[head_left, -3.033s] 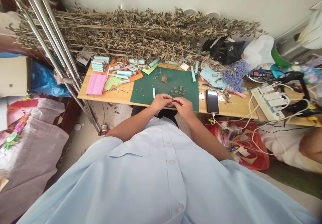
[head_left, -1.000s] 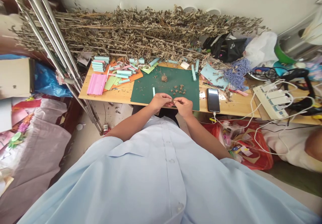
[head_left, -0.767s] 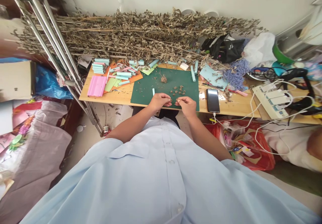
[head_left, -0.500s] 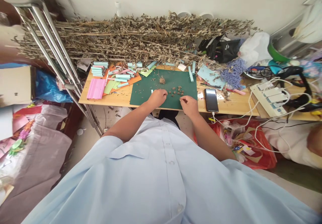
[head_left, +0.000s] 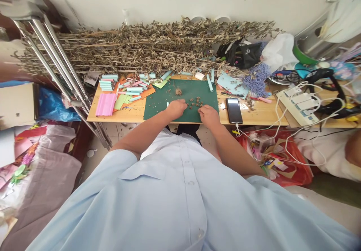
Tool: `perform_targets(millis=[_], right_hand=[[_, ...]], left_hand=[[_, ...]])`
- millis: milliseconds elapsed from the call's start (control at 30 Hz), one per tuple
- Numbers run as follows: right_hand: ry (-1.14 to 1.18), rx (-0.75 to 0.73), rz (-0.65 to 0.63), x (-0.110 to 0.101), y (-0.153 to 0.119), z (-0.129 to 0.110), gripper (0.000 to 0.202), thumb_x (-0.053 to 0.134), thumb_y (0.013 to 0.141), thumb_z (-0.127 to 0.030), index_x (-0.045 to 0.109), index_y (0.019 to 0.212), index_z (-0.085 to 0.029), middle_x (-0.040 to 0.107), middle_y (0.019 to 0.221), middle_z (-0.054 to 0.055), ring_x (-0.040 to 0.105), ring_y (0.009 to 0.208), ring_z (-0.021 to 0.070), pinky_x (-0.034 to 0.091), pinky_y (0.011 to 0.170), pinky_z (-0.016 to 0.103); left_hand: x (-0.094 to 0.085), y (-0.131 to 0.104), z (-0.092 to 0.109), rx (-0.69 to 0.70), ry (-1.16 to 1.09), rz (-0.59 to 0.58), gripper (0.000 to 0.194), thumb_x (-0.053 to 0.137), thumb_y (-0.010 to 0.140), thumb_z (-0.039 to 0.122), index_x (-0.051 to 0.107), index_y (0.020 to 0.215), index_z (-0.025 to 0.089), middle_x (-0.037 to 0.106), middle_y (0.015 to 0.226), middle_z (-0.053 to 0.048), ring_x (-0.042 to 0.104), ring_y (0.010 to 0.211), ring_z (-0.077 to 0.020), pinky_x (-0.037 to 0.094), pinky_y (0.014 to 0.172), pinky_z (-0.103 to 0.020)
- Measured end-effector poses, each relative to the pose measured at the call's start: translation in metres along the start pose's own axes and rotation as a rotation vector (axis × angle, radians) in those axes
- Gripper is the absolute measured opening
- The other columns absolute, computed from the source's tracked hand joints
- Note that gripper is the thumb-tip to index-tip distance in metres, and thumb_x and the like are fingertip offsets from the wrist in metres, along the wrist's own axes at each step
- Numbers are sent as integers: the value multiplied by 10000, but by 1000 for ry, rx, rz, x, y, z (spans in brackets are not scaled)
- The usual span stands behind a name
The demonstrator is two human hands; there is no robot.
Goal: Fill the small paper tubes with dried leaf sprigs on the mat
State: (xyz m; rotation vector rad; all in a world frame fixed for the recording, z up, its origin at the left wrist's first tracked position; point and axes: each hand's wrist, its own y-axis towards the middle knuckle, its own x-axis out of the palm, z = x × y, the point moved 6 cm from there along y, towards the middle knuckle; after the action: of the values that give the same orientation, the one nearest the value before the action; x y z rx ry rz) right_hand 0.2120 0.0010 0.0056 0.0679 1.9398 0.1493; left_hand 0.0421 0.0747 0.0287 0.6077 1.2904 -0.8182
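Observation:
On the table lies a dark green mat [head_left: 158, 104]. Low over its middle is my left hand [head_left: 176, 108], fingers curled together; whatever they pinch is too small to make out. My right hand [head_left: 208, 116] is at the mat's right front, thumb and fingertips closed, and its contents are likewise hidden. Several small brown dried clumps [head_left: 198, 101] are scattered just beyond and between the hands. Farther back on the mat sits a larger brown ball of dried plant matter [head_left: 178, 91]. A bit of pale blue tube [head_left: 167, 104] shows beside my left hand.
Dried plant stalks [head_left: 158, 47] are heaped along the wall. Pale blue paper rolls [head_left: 134, 89] and a pink stack [head_left: 106, 104] lie left of the mat. A phone [head_left: 234, 110] on a cable, purple string [head_left: 257, 80] and a power strip [head_left: 297, 106] are rightward. Metal crutches [head_left: 53, 59] lean at left.
The view has shifted slightly. My right hand has moved a little closer to the small clumps and to my left hand, which stays curled in about the same place.

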Motion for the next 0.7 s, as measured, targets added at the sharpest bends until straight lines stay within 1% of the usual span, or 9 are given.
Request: perform_targets(millis=[100, 200, 333, 433, 533, 600, 700], right_hand=[[19, 20, -15, 1, 0, 1, 301, 496, 984, -199, 787, 1061, -188, 740, 1133, 117, 660, 1060, 260, 512, 915, 354], [85, 24, -8, -1, -1, 3, 333, 484, 977, -189, 790, 1108, -188, 752, 1150, 119, 675, 1084, 264, 529, 967, 379], [206, 62, 52, -6, -4, 13, 376, 476, 951, -169, 781, 1168, -199, 774, 1169, 102, 698, 1085, 259, 542, 1027, 427], [269, 88, 88, -9, -6, 20, 351, 486, 942, -175, 792, 1111, -200, 792, 1127, 93, 711, 1062, 253, 547, 1034, 437], [287, 106, 107, -10, -9, 22, 329, 499, 941, -181, 792, 1090, -191, 791, 1122, 104, 715, 1043, 254, 549, 1021, 437], [260, 116, 114, -10, -10, 21, 301, 521, 950, -208, 791, 1082, -189, 784, 1122, 113, 707, 1046, 262, 544, 1011, 437], [183, 133, 107, -9, -10, 16, 253, 581, 963, -294, 792, 1061, -193, 768, 1081, 121, 688, 1021, 275, 539, 970, 424]], left_hand=[[3, 1, 1, 26, -33, -16, 301, 483, 872, 61, 765, 964, 113, 675, 1065, -176, 649, 985, -260, 515, 866, -366], [5, -2, 2, 64, -43, -12, 301, 499, 828, 41, 767, 948, 108, 673, 1065, -183, 642, 1014, -266, 517, 914, -371], [4, -7, -2, 70, -150, 36, 363, 495, 828, 41, 782, 1034, 126, 695, 1084, -173, 646, 1074, -270, 517, 993, -381], [4, -10, -11, 16, -262, 72, 428, 493, 840, 43, 774, 1145, 147, 726, 1137, -156, 661, 1110, -261, 523, 1023, -370], [3, -12, -21, -62, -310, 108, 456, 474, 889, 66, 746, 1244, 154, 731, 1243, -141, 670, 1157, -254, 529, 1049, -367], [0, -14, -27, -104, -318, 134, 436, 470, 925, 94, 738, 1265, 148, 727, 1279, -138, 670, 1187, -254, 525, 1074, -371], [-4, -18, -32, -149, -311, 160, 391, 489, 943, 124, 755, 1229, 143, 738, 1246, -139, 676, 1179, -263, 527, 1079, -385]])
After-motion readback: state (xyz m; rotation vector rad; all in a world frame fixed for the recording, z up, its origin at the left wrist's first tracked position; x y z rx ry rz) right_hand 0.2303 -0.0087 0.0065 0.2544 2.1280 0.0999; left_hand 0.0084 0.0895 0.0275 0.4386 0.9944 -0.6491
